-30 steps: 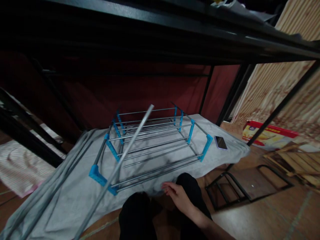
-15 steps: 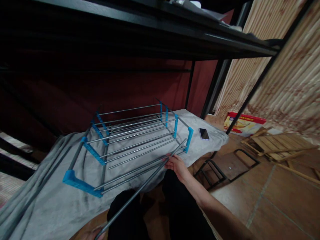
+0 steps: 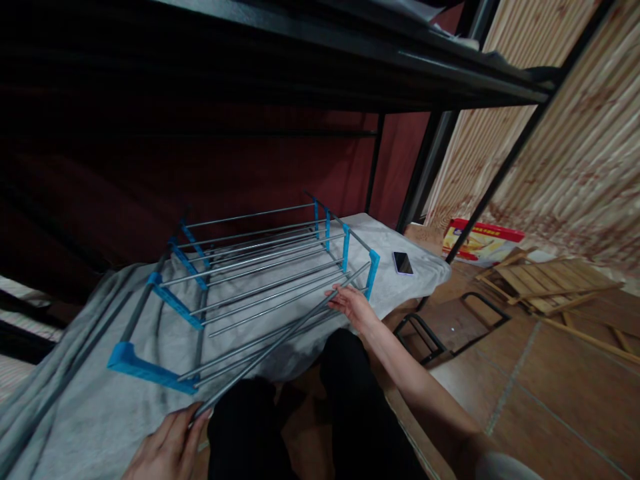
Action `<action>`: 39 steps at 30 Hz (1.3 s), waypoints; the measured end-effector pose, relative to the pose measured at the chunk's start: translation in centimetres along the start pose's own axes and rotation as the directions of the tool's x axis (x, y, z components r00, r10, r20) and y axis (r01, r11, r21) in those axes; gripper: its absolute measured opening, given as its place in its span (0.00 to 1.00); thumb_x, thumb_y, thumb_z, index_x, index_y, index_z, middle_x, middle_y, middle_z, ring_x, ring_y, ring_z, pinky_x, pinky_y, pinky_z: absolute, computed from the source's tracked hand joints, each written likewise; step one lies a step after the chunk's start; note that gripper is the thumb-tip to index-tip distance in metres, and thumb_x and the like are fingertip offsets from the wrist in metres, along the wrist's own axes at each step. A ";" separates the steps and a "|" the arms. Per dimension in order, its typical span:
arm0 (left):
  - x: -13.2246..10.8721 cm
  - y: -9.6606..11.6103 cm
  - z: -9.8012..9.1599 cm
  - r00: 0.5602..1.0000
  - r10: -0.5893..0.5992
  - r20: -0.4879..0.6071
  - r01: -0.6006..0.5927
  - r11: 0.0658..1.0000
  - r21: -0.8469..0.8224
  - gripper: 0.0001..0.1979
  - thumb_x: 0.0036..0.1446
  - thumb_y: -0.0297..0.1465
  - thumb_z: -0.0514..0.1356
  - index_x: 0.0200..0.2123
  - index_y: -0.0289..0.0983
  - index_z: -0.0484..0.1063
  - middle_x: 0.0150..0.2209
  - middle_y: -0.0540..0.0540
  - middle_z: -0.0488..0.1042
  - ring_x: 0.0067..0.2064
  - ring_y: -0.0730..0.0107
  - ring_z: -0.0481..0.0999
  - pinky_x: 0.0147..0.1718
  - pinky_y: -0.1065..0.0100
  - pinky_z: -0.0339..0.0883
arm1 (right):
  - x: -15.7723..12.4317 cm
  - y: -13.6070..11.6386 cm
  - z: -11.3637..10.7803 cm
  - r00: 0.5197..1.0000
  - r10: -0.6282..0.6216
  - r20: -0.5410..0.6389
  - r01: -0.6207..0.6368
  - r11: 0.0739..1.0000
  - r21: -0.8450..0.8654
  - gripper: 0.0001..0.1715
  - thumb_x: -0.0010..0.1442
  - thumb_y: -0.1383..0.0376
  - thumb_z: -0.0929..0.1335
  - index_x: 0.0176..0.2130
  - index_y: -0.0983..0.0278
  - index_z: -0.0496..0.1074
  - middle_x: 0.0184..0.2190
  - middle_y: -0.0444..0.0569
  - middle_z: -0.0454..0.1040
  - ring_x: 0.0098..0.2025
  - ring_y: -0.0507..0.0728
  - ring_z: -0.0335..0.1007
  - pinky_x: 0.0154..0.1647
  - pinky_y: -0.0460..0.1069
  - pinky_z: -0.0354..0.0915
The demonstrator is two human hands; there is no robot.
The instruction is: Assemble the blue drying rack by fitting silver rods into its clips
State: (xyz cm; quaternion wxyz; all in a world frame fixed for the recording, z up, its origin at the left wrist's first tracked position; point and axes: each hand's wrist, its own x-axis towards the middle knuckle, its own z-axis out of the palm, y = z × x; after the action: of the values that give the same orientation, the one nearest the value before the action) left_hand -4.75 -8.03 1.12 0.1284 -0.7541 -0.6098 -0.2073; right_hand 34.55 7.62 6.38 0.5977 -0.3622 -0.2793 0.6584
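A metal rack (image 3: 250, 280) of grey rods with blue plastic connectors lies on a grey cloth (image 3: 100, 407) on the floor. A loose grey rod (image 3: 280, 340) runs diagonally across its near side. My left hand (image 3: 167, 450) grips the rod's near end at the bottom of the view. My right hand (image 3: 350, 303) holds the rod further along, close to the rack's near right blue corner (image 3: 373, 273), with fingers curled round it. My knees in dark trousers (image 3: 300, 413) are below.
A phone (image 3: 403, 263) lies on the cloth's right corner. A black bed frame (image 3: 350, 47) hangs overhead with posts on the right. A red box (image 3: 483, 241), wooden slats (image 3: 545, 283) and a black metal frame (image 3: 450, 327) lie on the tiled floor at right.
The loose rod came down from upright to lie across the rack's near side. My right hand reached forward onto it, and my left hand came into view gripping its near end.
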 end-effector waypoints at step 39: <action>7.6 3.8 -3.6 0.999 -0.031 -0.034 0.040 0.944 0.326 0.16 0.65 0.28 0.49 0.51 0.32 0.70 0.40 0.39 0.75 0.42 0.56 0.70 0.45 0.58 0.59 | -0.8 -0.1 0.7 0.916 0.303 0.263 -0.204 0.916 -0.344 0.16 0.56 0.58 0.72 0.42 0.66 0.75 0.41 0.55 0.80 0.38 0.56 0.78 0.42 0.51 0.74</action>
State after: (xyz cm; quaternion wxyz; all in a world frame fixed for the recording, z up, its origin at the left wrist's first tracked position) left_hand -0.34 -3.90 8.09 0.2564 -0.7083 -0.6474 -0.1163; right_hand 34.09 6.91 6.94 0.3903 -0.3767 -0.4196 0.7278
